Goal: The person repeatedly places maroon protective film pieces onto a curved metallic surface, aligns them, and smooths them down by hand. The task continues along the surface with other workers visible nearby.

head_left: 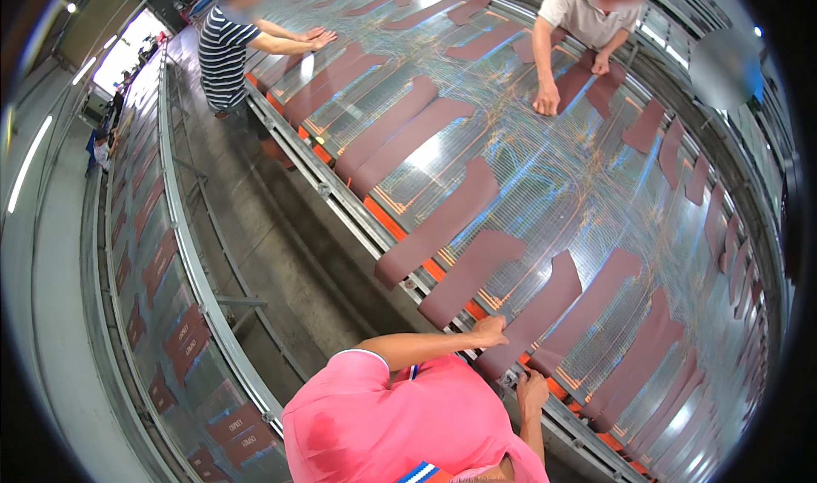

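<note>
My left hand [489, 331] is closed at the left edge of a long maroon cut fabric piece [540, 304], its fingertips on that edge. The piece lies slantwise on the long printing table [408, 291], its lower end over the near rail. My right hand [534, 388] is at the rail by the lower corner of the same piece, with its fingers curled. Whether cloth is between those fingers is hard to make out. Close on the right lies another maroon piece [596, 304], and to the left a shorter one [477, 270].
Several more maroon pieces [447, 219] line both table edges. Coloured scribbled lines cover the glossy middle. Across the table a person in a light shirt [570, 6] handles a piece; a person in a striped shirt [225, 53] leans in at far left. Behind, a second table [183, 287] holds printed pieces.
</note>
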{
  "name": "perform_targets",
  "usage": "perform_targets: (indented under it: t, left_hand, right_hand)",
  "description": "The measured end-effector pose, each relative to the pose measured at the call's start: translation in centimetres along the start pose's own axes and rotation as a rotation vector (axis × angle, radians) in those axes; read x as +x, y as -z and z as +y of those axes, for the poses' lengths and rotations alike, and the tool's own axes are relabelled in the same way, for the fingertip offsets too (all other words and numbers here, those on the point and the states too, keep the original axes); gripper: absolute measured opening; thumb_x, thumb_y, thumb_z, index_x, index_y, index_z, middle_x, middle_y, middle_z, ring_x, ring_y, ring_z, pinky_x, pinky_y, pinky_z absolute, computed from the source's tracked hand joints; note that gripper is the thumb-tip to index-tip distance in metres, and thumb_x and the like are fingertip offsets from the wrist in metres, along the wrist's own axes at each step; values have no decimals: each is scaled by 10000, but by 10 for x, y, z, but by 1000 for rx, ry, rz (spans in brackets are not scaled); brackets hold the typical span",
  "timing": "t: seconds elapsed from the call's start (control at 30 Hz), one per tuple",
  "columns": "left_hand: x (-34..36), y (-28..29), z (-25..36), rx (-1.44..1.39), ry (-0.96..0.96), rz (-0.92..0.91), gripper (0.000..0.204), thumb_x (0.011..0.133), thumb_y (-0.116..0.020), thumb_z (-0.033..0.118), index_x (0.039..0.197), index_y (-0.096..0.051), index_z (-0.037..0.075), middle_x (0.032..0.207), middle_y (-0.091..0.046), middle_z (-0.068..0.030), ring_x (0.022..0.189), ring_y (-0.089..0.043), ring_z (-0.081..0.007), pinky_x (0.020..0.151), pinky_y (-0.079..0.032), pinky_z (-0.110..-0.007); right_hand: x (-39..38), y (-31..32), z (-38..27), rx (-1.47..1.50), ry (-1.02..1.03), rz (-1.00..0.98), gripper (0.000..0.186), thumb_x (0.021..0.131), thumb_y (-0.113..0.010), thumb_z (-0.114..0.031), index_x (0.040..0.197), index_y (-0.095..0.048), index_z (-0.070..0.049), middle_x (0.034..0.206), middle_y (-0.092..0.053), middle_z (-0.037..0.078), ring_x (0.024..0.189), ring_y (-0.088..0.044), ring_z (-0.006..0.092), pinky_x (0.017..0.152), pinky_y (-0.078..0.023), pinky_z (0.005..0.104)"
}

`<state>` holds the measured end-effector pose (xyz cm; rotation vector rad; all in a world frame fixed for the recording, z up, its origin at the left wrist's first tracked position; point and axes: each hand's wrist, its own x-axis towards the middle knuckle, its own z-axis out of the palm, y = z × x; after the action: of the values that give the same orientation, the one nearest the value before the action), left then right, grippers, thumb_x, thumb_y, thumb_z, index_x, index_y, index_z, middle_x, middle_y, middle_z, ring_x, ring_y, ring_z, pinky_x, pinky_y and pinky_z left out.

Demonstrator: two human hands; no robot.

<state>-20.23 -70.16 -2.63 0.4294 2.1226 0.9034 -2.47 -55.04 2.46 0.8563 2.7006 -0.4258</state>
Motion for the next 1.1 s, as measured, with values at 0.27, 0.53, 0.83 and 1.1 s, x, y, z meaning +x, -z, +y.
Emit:
perform_targets:
  t: [0.27, 0.53, 0.83, 1.1]
  left_hand:
    - [24, -17, -5, -434, 16, -41, 318, 683, -807, 257, 776, -631, 10, 656, -601, -97, 628, -601, -221, 584, -462, -393]
    - [30, -19, -1, -408, 102, -169, 237, 684, -737, 159, 637, -554, 15, 567, -510, -66, 544, -539, -174, 477, -396, -380]
    - [17, -11, 22, -773, 208, -341, 149, 723, -681, 28, 850, -604, 33, 690, -588, -44, 576, -580, -188, 467, -453, -382]
    - [21, -3, 58, -1240, 229, -692, 368, 830, -679, 27, 1180, -565, 22, 1055, -659, -91, 936, -662, -210, 777, -556, -378]
  right_hand:
    - [10, -3, -9, -127, -74, 216, 378, 933, -595, -322, 791, -656, 22, 856, -625, 197, 821, -639, 368, 710, -527, 464]
    - [0, 15, -7, 58, -214, 331, 324, 912, -637, -268, 908, -646, 56, 969, -614, 196, 880, -616, 377, 740, -491, 477]
    - [5, -1, 17, 163, -392, 98, 309, 945, -599, -253, 939, -639, 54, 919, -645, 197, 811, -598, 404, 737, -470, 460]
    - [-12, 33, -35, 1841, -444, -135, 393, 970, -580, -271, 1298, -544, -57, 1189, -630, 61, 1055, -608, 179, 873, -477, 346]
